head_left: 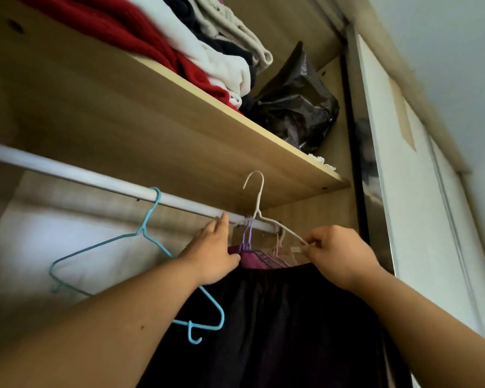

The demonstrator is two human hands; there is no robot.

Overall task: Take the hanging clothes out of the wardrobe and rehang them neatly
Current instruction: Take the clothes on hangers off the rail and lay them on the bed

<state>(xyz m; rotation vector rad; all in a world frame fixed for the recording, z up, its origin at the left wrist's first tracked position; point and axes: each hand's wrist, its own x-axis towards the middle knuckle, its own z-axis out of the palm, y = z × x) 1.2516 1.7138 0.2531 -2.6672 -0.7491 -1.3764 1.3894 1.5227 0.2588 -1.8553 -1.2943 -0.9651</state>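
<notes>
Right hand [339, 256] pinches white hanger [256, 214] by shoulder wire; hook up clear of rod [81, 175], likely unhooked to lift out. Dark garment [277, 317] hangs below hand, seemingly on that hanger. Left hand [213, 253] has fingers straight, fingertip at rod, just beside purple hangers [247, 240], probably holding them back. Further left, empty blue hanger [149, 217] on rod. Above both hands, shelf [151, 107] with folded clothes [140, 32].

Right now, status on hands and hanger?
Right hand pinches white hanger, hook off the rail. Left hand reaches the rail. Purple hangers crowd the spot.
</notes>
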